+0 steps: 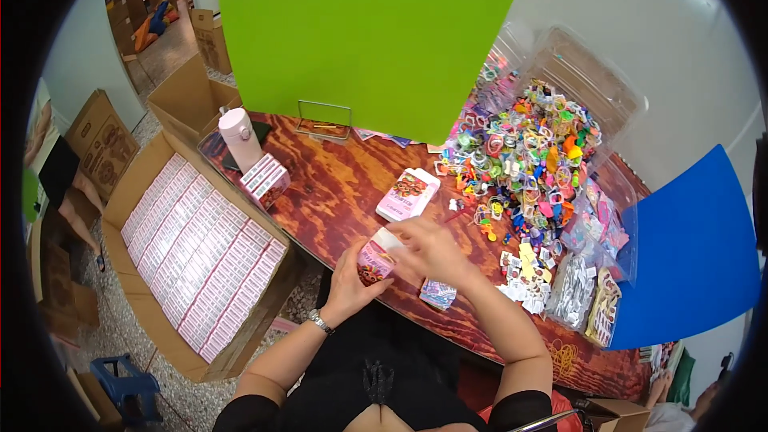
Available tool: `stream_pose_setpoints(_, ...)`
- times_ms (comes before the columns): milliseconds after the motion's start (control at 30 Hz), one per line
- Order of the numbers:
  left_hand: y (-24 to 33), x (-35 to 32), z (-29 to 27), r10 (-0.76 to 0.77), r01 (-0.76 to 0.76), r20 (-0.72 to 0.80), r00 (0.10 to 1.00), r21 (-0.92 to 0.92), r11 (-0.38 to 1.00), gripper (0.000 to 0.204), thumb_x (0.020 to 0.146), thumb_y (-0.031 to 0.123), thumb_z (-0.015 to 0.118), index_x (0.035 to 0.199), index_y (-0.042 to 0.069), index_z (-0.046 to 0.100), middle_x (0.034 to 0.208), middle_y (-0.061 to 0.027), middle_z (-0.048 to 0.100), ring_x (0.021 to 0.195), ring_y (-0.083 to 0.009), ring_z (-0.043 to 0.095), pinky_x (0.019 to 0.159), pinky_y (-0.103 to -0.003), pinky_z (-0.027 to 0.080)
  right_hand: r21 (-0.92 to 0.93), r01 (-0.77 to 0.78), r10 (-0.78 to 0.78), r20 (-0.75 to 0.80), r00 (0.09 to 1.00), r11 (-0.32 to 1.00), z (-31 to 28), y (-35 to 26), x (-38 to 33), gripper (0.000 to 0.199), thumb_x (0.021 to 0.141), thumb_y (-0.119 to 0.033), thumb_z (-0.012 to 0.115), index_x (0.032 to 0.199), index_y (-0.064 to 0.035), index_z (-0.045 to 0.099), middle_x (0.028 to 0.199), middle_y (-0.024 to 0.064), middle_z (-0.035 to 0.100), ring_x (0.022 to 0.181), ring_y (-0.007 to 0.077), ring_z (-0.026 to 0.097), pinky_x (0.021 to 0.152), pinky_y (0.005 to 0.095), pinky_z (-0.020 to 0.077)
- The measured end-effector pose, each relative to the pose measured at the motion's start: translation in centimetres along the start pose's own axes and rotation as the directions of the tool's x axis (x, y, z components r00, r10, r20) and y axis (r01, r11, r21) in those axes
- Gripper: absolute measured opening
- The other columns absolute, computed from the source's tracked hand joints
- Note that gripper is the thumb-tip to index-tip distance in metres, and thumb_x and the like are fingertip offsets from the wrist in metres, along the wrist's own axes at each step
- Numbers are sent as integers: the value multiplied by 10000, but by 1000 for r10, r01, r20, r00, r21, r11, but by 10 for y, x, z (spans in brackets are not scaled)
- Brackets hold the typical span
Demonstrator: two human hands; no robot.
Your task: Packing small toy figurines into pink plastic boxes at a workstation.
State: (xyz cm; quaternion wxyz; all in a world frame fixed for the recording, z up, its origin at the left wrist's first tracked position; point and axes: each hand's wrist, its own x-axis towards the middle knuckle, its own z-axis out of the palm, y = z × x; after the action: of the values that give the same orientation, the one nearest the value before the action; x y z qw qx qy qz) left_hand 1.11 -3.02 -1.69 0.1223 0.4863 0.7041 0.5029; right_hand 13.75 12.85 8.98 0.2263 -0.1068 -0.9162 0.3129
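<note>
Left hand [350,282] cradles small pink box [374,261]; right hand [432,252] apparently pinches its flap, which could tear.

Pink carton [374,259] (red-brown grained table [336,184])

Person, seen from above. Black short-sleeved top with a small dark printed motif at the chest. Both forearms bare. Left hand [350,284]: silver-coloured metal wristwatch [320,322] with link band at the wrist. Right hand [433,250]: no ring, band or watch visible.
</note>
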Motion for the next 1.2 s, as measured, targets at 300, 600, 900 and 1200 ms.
stream_pose_setpoints(300,10,2,4,118,-122,58,991,69,990,869,705,259,875,1409,-1,438,1292,-221,567,1181,-388,553,1010,-451,453,-859,27,130,108,986,511,-11,169,-30,126,874,-118,578,970,-57,632,945,101,705,1002,275,659,761,413,578)
stream_pose_setpoints(600,16,2,19,125,-131,122,985,45,990,869,733,326,881,1415,7,447,1264,-222,564,1179,-396,560,1011,-429,460,-854,205,28,248,968,478,-16,193,-39,153,897,-167,556,987,-67,630,883,74,683,903,253,661,725,380,556)
stream_pose_setpoints(900,13,23,29,122,-132,128,984,74,988,886,699,307,903,1402,-4,463,1266,-220,585,1180,-370,584,1009,-434,475,-724,117,12,171,985,680,-40,173,-25,414,941,-138,504,1348,-205,540,1022,127,629,975,320,657,735,420,582)
stream_pose_setpoints(1200,9,24,27,70,-90,199,978,91,992,920,670,338,919,1400,14,462,1253,-216,594,1153,-376,597,979,-441,495,-736,132,-748,-655,103,663,-314,-41,53,115,906,9,648,1014,46,663,977,133,706,926,179,665,771,348,558)
